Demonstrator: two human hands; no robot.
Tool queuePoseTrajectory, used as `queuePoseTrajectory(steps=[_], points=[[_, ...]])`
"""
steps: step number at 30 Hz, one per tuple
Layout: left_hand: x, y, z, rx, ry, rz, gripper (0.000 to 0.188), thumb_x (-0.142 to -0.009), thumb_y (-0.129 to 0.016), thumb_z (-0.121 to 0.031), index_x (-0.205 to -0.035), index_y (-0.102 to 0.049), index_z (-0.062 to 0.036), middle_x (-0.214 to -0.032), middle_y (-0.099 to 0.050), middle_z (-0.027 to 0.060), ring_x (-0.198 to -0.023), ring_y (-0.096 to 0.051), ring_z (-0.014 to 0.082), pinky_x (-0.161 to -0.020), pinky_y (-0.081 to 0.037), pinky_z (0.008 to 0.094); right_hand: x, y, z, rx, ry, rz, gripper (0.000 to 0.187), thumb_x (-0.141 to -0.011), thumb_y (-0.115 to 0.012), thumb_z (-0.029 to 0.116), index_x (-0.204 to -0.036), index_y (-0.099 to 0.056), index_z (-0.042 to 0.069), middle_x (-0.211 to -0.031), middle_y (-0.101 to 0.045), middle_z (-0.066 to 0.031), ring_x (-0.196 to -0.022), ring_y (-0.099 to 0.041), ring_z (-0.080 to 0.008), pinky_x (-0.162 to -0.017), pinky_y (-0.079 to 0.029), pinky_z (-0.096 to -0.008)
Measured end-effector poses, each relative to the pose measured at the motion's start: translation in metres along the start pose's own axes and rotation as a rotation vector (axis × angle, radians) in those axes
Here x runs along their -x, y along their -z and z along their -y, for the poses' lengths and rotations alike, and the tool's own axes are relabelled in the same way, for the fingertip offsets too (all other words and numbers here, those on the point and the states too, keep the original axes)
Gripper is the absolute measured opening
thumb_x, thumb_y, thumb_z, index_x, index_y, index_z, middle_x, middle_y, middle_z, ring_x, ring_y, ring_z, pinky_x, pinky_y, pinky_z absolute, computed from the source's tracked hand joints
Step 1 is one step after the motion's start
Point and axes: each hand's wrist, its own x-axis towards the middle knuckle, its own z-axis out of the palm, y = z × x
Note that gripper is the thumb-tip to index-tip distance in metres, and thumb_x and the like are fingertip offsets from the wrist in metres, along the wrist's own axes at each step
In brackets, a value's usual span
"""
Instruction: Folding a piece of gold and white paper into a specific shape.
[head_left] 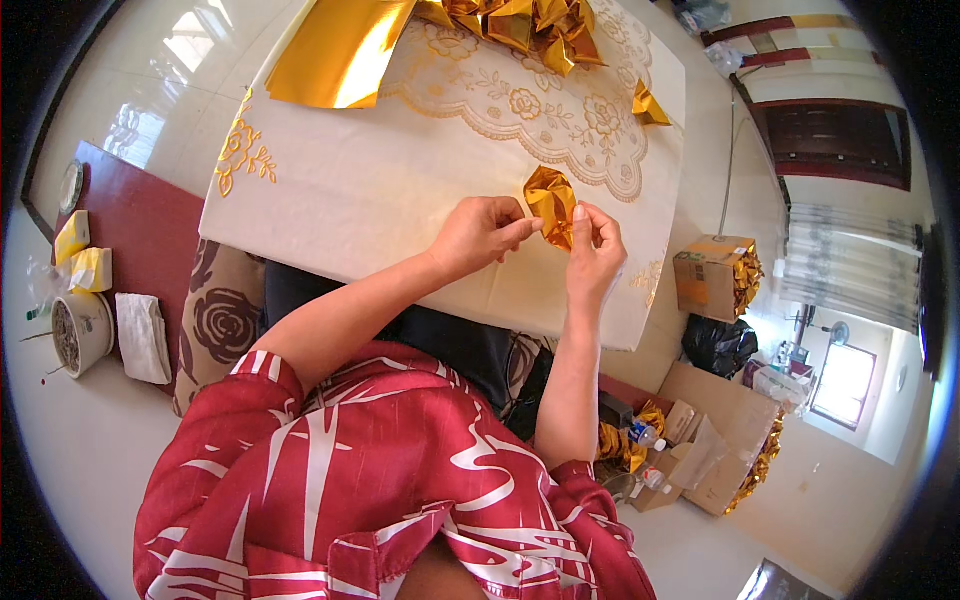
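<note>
Between my two hands, over the near right part of the white tablecloth (330,190), is a crumpled, partly folded piece of gold foil paper (550,200). My left hand (482,236) pinches its lower left edge with thumb and forefinger. On the other side my right hand (596,250) grips its lower right edge, fingertips pressed together. A stack of flat gold foil sheets (340,55) lies at the far left of the table. Several folded gold foil pieces (530,25) are heaped beside it, and a single folded piece (650,105) rests near the right edge.
A cardboard box (705,280) with gold foil pieces stands on the floor to the right, near a black plastic bag (718,345). Closer in is another open carton (715,430). At left, a dark red bench (140,215) holds a white cloth (143,338) and a white pot (85,335).
</note>
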Motion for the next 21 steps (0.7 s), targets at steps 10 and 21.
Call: queuePoseTrajectory(steps=[10,21], points=[[-0.003,0.005,-0.010,0.081,0.089,0.092,0.031,-0.096,-0.063,-0.026,-0.080,-0.065,0.0005,-0.065,-0.064,0.0048,-0.049,-0.058,0.0092,-0.046,-0.047,0.0254,-0.002,-0.018,-0.004,-0.058,-0.044,-0.012,0.021,-0.095,-0.065,0.019,-0.098,-0.068,-0.002,-0.098,-0.069,-0.0103,-0.091,-0.063,-0.0179,-0.084,-0.051,-0.0330],[-0.003,0.010,-0.015,0.093,0.112,0.145,0.028,-0.097,-0.060,-0.023,-0.082,-0.065,-0.0001,-0.067,-0.066,0.0051,-0.050,-0.058,0.0089,-0.046,-0.047,0.0253,-0.003,-0.019,0.005,-0.086,-0.027,-0.014,0.020,-0.096,-0.064,0.018,-0.095,-0.066,-0.002,-0.108,-0.067,-0.0137,-0.096,-0.064,-0.0211,-0.087,-0.051,-0.0354]])
